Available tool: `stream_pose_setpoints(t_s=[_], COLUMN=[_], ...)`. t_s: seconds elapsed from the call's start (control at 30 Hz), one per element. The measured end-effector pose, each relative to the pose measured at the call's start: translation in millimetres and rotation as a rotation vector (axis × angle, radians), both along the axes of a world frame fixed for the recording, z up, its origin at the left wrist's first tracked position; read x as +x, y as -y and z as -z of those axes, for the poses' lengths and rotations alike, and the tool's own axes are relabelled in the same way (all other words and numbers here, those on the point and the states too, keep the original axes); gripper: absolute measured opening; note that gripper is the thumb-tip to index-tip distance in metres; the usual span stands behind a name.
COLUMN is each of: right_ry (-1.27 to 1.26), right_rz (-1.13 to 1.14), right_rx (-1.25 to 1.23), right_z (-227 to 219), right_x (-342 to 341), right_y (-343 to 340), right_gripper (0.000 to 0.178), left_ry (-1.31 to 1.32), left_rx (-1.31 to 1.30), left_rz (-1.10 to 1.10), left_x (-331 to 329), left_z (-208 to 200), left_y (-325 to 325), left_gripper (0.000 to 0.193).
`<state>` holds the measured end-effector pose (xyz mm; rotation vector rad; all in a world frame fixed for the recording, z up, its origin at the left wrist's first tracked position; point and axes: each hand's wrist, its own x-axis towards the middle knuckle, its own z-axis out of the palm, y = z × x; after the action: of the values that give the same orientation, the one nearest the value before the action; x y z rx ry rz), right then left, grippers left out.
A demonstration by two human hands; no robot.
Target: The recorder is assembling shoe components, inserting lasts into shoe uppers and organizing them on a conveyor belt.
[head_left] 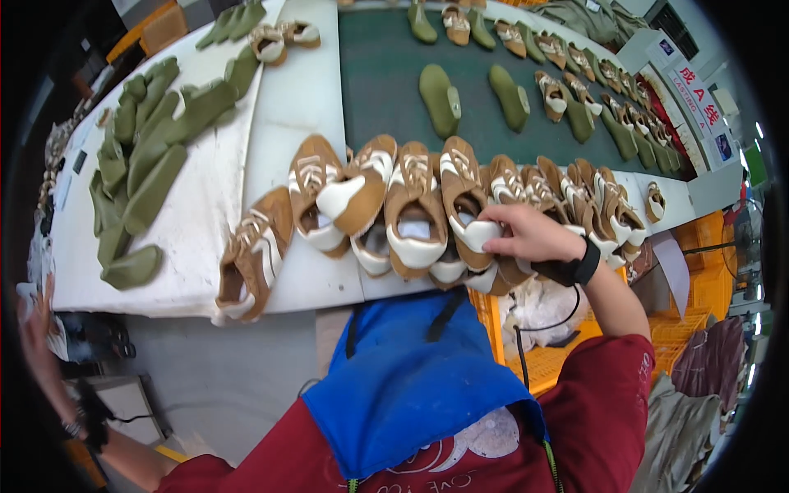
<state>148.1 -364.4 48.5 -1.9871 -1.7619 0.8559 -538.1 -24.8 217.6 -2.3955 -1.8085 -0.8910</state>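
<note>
My right hand (526, 234) is closed on the white heel of a brown-and-white sneaker (462, 177), thumb and fingers pinching its collar edge. That shoe stands in a tight row of similar sneakers (415, 205) along the near edge of the table, some stacked on others. One sneaker (246, 263) sits apart at the row's left end, heel toward me. Far out at the left rim, my left hand (39, 324) is beside the table's corner, fingers stretched and apart, somewhat blurred. Nothing shows in it.
Green shoe lasts (152, 156) lie heaped on the white tabletop (209, 177) at left. A dark green conveyor belt (378, 82) carries more lasts and sneakers. Yellow crates (567, 357) stand below the table at right. A cable (523, 353) hangs by my right wrist.
</note>
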Motion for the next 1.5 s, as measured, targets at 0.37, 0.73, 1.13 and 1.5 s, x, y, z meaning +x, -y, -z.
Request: stream_pose_setpoints(t_s=[0.37, 0.73, 1.13, 1.5], right_ry=[-0.186, 0.516, 0.132, 0.047], right_rz=[0.369, -0.202, -0.267, -0.120], right_rx=[0.311, 0.743, 0.735, 0.912], right_z=[-36, -83, -55, -55], right_x=[-31, -57, -126, -121], right_y=[55, -59, -141, -158], right_gripper=[0.032, 0.029, 0.033, 0.030], left_ry=[-0.048, 0.895, 0.951, 0.513], left_rx=[-0.487, -0.700, -0.254, 0.037], left_rz=[0.602, 0.844, 0.617, 0.601], left_x=[276, 389, 391, 385], left_z=[292, 194, 180, 164], left_y=[78, 122, 134, 136], left_gripper=[0.084, 0.083, 0.054, 0.054])
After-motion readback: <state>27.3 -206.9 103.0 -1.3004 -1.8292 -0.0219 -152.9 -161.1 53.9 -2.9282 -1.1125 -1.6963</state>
